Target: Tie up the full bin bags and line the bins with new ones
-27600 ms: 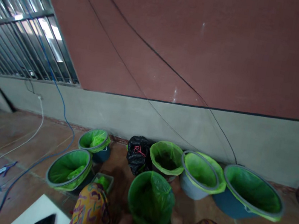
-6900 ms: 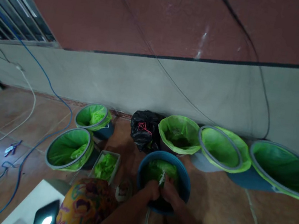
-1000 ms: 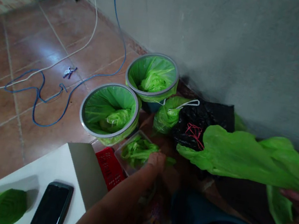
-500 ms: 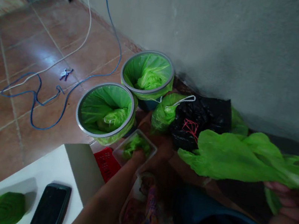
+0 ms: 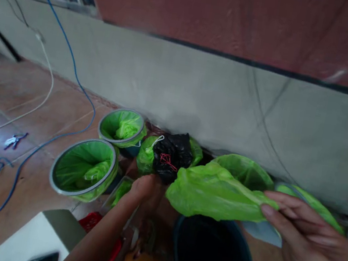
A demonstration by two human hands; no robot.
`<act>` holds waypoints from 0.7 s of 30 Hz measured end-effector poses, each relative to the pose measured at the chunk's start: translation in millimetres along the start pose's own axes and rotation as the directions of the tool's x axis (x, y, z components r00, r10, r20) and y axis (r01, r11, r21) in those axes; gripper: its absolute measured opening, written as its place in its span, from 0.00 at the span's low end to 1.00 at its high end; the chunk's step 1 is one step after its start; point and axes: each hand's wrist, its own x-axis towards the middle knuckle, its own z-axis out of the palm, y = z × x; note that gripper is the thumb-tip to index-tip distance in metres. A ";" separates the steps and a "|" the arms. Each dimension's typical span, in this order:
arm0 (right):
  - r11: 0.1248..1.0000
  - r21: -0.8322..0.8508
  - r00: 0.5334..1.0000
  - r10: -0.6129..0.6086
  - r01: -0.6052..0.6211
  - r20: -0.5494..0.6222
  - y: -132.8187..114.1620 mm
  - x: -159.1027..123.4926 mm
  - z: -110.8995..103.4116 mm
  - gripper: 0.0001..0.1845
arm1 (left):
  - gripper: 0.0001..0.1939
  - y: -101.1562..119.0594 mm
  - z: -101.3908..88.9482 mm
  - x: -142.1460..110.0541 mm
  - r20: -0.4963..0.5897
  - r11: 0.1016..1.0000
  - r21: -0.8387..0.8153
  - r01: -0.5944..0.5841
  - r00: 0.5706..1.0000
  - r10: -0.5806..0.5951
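My right hand (image 5: 305, 241) pinches one end of a bright green plastic bag (image 5: 217, 193) between thumb and fingers. The bag stretches out to the left, over the back rim of a dark bucket (image 5: 177, 242). My left hand (image 5: 144, 186) is beside a clear plastic container (image 5: 107, 201) with crumpled green plastic (image 5: 122, 191) in it. The fingers of that hand point away from me and are hidden, so their grip does not show. Just beyond it sits a tied black plastic bag (image 5: 174, 148) with pink string (image 5: 167, 160).
Two grey-rimmed bins (image 5: 53, 175) lined with green bags stand at left. More green-lined bins (image 5: 245, 164) stand along the wall at right. A white box (image 5: 23, 234) carries a phone (image 5: 43, 260). A blue cable (image 5: 26, 166) and keys (image 5: 15, 140) lie on the tiled floor.
The view has swung up and to the right. My left hand has come out of the clear container. The green bag in my right hand is now above the dark bucket's back rim.
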 end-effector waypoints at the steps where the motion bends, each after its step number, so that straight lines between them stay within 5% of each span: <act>1: 1.000 -0.003 1.000 -0.005 0.005 0.024 -2.2 -4.9 -13.7 0.21 | 0.13 23.2 -2.6 1.3 0.043 0.999 0.014 -0.031 0.999 0.030; 5: 0.993 0.102 0.996 -0.067 0.061 0.059 8.7 -17.6 -59.7 0.20 | 0.26 122.9 -6.8 -13.1 0.216 0.932 -0.264 -0.249 0.926 0.309; 9: 0.958 0.285 0.997 -0.055 0.037 0.055 30.0 -23.0 -84.0 0.16 | 0.33 194.4 16.3 -48.8 0.477 0.919 -0.314 -0.237 0.798 0.369; 12: 0.935 0.356 0.996 -0.037 0.004 0.086 39.7 -25.4 -97.0 0.17 | 0.26 212.4 48.7 -72.4 0.537 0.938 -0.170 -0.303 0.770 0.346; 16: 0.919 0.395 1.000 -0.009 -0.002 0.026 48.4 -22.9 -121.5 0.18 | 0.06 207.9 78.3 -89.8 0.513 0.958 -0.170 -0.233 0.809 0.288; 21: 0.937 0.339 0.995 0.062 -0.085 0.079 61.8 -17.3 -150.7 0.23 | 0.15 210.8 71.4 -93.1 0.493 0.926 -0.378 0.011 0.849 0.191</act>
